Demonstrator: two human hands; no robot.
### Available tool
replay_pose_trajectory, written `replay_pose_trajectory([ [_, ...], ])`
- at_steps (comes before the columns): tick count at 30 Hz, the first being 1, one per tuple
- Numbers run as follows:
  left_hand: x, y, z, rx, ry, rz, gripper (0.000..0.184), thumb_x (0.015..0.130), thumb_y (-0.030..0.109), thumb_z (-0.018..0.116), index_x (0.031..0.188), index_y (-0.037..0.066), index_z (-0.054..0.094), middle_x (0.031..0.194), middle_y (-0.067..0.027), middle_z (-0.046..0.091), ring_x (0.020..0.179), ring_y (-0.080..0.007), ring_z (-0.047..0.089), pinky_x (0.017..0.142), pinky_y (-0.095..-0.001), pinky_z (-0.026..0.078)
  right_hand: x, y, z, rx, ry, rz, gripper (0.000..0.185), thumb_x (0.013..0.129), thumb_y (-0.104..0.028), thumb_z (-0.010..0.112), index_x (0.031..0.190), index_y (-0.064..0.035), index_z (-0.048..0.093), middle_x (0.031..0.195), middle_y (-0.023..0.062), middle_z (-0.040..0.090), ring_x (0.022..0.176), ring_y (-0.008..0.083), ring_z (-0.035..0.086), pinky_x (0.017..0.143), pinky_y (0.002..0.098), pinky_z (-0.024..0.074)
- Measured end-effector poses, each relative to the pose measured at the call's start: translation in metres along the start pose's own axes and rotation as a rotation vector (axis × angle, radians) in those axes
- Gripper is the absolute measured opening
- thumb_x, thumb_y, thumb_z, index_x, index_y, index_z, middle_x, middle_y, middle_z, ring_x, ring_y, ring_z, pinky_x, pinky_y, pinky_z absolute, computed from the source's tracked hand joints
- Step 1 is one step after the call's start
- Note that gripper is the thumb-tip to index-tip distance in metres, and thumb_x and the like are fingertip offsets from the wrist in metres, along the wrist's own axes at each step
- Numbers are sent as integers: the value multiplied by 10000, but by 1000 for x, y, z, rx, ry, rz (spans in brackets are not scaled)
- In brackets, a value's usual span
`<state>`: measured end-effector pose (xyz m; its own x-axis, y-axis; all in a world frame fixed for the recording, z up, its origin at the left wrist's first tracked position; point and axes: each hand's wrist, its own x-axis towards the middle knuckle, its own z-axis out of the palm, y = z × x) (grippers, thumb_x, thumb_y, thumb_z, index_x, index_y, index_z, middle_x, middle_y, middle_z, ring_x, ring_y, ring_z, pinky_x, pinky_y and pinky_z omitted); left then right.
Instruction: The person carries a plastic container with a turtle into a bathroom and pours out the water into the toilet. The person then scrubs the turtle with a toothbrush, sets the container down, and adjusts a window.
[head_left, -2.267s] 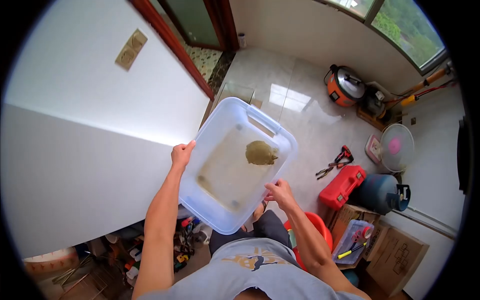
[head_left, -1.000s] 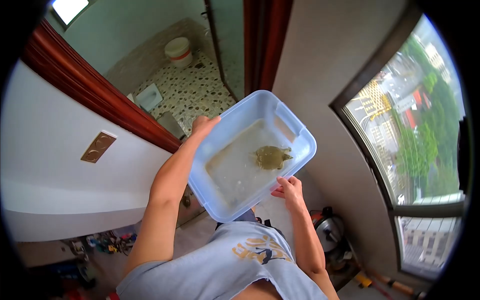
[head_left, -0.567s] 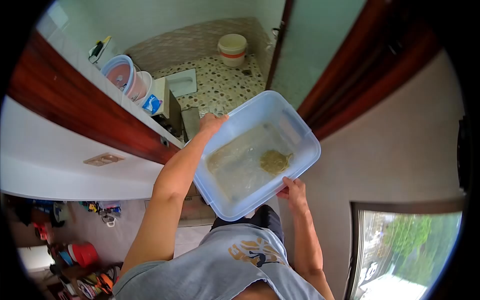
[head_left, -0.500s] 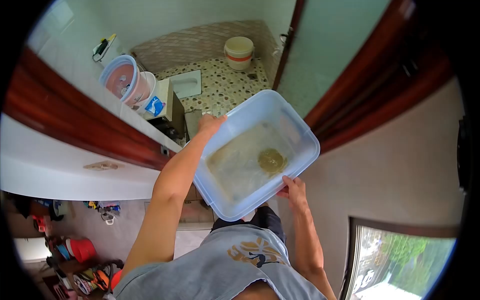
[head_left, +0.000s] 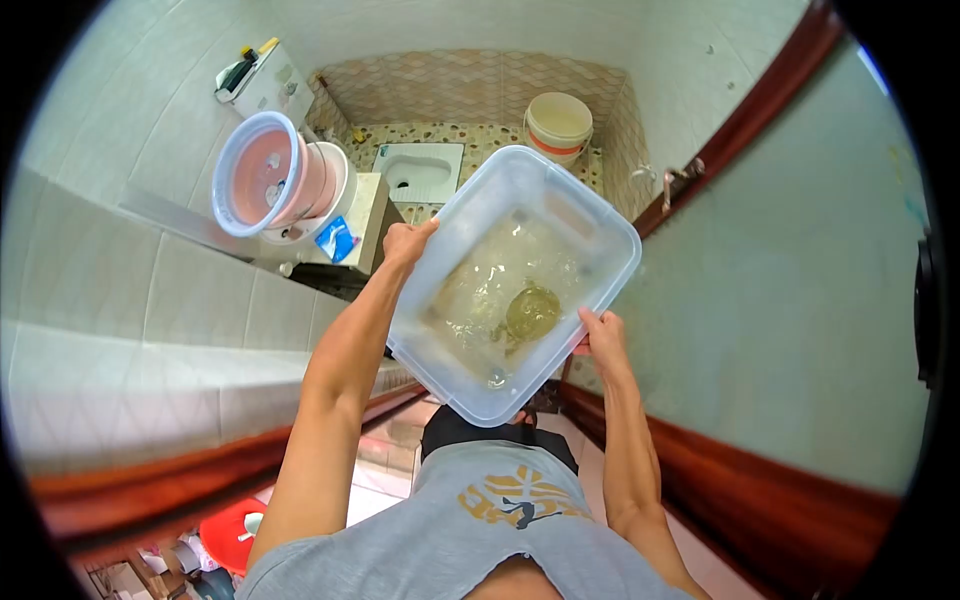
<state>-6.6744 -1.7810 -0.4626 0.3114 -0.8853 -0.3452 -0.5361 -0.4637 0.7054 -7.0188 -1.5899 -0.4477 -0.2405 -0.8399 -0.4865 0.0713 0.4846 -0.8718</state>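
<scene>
Fingers of our left hand grasp the long left rim of a translucent plastic storage tub, the thumb lying along the edge; those of our right hand clasp the opposite rim, thumb over the top and fingertips curled outside, below the lip. We hold the tub out in front of us, its nearest corner overlapping our dark shorts in the view; whether it is level we cannot tell. Inside lies a turtle with a rounded, olive-brown shell — in shallow, cloudy water that throws back bright glints; it sits nearer the right-hand wall than the left, and its head is hard to tell from its feet.

Beyond the tub we see a white squat toilet set in a pebble-patterned floor; to its right stands a cream bucket with an orange band. On our left, a blue-rimmed pink bucket and a blue packet are on a small cabinet; on our right is a frosted-glass door — its frame dark red.
</scene>
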Motion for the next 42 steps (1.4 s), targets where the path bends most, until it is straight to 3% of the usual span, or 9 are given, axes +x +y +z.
replay_pose_trajectory([
  [6,141,28,32,-32,14,13,511,692,473,773,636,-20,650,727,-152,654,660,-247,620,654,-397,477,175,-51,33,-49,-4,-26,323,874,-254,619,913,66,614,761,121,654,567,184,643,452,312,545],
  [12,240,46,59,-132,11,-92,514,711,494,746,579,12,625,584,-78,589,542,-197,547,572,-376,443,305,-76,63,-156,-60,140,300,890,-245,602,970,43,620,802,110,654,632,185,647,503,310,556],
  [20,367,12,107,-182,170,-257,605,816,545,601,740,-51,671,725,-141,639,718,-232,589,706,-382,449,501,-101,123,-333,-149,214,282,864,-228,624,915,49,628,771,118,648,601,188,637,503,301,538],
  [21,382,8,112,-147,115,-361,617,843,538,565,834,-67,684,815,-174,666,804,-265,609,767,-390,445,529,-93,130,-350,-170,214,286,860,-230,633,908,51,625,783,121,651,621,194,644,509,308,546],
  [25,441,-30,145,-300,136,-435,622,861,534,542,875,-71,688,841,-192,675,838,-297,623,797,-405,446,627,-64,158,-459,-231,298,286,852,-226,636,913,53,630,786,127,653,615,204,645,514,319,551],
  [27,467,-53,159,-285,122,-563,590,895,496,515,898,-69,688,843,-122,658,789,-219,586,721,-349,448,656,-56,178,-432,-197,283,278,837,-226,644,865,49,618,741,133,640,576,217,634,502,330,545],
  [33,542,-129,221,-352,126,-592,541,922,483,466,854,-14,669,793,-62,628,717,-181,552,659,-324,433,768,25,210,-601,-242,374,333,806,-273,666,860,51,613,731,140,638,561,218,630,486,335,536],
  [36,576,-180,259,-510,216,-659,599,894,518,465,792,-34,674,759,-110,637,719,-216,563,695,-357,435,800,53,228,-638,-286,405,349,835,-281,657,947,47,614,796,137,641,659,235,656,541,340,568],
  [42,612,-236,293,-646,165,-716,561,880,483,477,787,-33,677,745,-70,633,704,-175,557,678,-327,434,864,117,255,-601,-300,440,340,826,-299,663,895,30,612,756,114,621,655,217,644,525,334,561],
])
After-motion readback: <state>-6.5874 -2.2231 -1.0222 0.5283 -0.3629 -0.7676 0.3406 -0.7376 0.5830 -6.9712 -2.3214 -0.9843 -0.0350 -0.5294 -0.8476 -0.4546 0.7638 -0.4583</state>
